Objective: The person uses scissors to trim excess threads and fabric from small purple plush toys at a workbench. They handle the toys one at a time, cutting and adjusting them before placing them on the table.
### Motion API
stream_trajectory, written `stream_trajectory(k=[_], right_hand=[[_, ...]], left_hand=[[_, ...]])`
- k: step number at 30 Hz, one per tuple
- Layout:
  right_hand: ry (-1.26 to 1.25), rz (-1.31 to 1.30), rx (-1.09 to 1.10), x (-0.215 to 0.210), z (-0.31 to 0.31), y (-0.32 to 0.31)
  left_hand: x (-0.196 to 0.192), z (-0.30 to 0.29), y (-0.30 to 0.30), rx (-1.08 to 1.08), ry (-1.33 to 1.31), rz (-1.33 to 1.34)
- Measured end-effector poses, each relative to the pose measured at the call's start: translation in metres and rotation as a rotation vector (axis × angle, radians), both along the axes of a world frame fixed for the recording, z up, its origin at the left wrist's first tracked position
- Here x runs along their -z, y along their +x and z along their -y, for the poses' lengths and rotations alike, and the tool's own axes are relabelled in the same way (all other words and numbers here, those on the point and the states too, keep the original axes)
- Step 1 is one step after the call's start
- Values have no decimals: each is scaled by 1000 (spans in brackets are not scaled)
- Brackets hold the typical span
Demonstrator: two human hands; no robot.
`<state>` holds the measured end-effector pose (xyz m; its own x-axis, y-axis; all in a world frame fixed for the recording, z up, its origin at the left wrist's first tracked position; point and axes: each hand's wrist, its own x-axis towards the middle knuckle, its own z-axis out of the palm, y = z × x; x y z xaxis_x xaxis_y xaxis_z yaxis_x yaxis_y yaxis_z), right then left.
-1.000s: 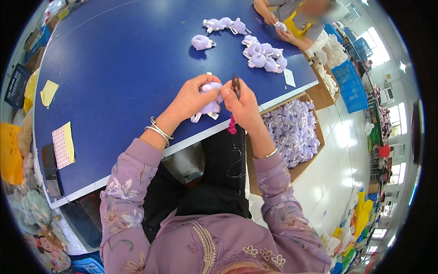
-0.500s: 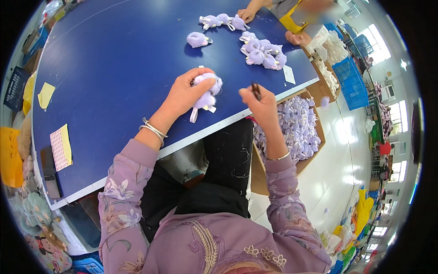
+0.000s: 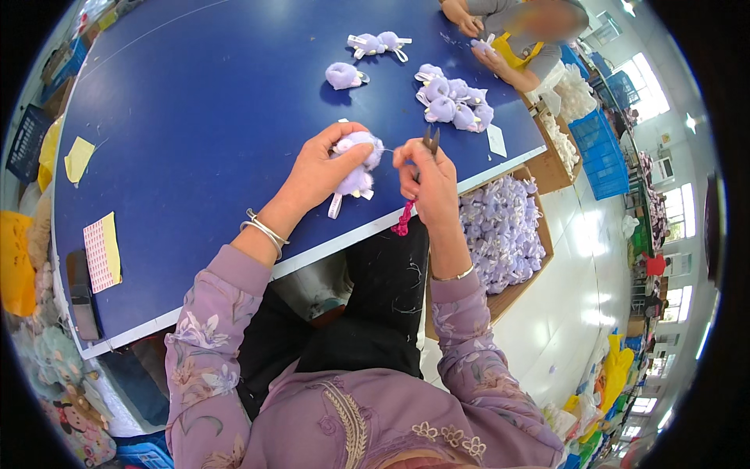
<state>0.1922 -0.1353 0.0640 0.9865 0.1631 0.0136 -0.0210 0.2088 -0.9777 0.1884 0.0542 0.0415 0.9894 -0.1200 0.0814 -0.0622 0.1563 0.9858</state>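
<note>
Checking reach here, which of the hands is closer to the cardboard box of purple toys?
Right. The right hand is just left of the cardboard box; the left hand is farther left, holding a purple plush toy.

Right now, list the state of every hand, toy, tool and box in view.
left hand: gripping small purple plush toy above blue table.
right hand: clasping dark metal snips, tips up beside the toy.
pile of purple plush toys: loose on the table.
cardboard box: open, full of purple plush.
</note>
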Motion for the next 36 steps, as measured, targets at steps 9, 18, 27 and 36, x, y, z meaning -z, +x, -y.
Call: stream_trajectory(k=[9,18,27,36], right_hand=[[-709,233,-152,-9,-7,-24],[-676,212,-73,-1,-14,-18],[-638,248,-28,6,-15,-13],[-346,354,190,2,-17,-19]], left_hand=[[5,-1,2,-17,-91,43],[4,-1,0,-33,-61,75],[2,-1,-2,10,-53,68],[6,1,1,37,-57,27]])
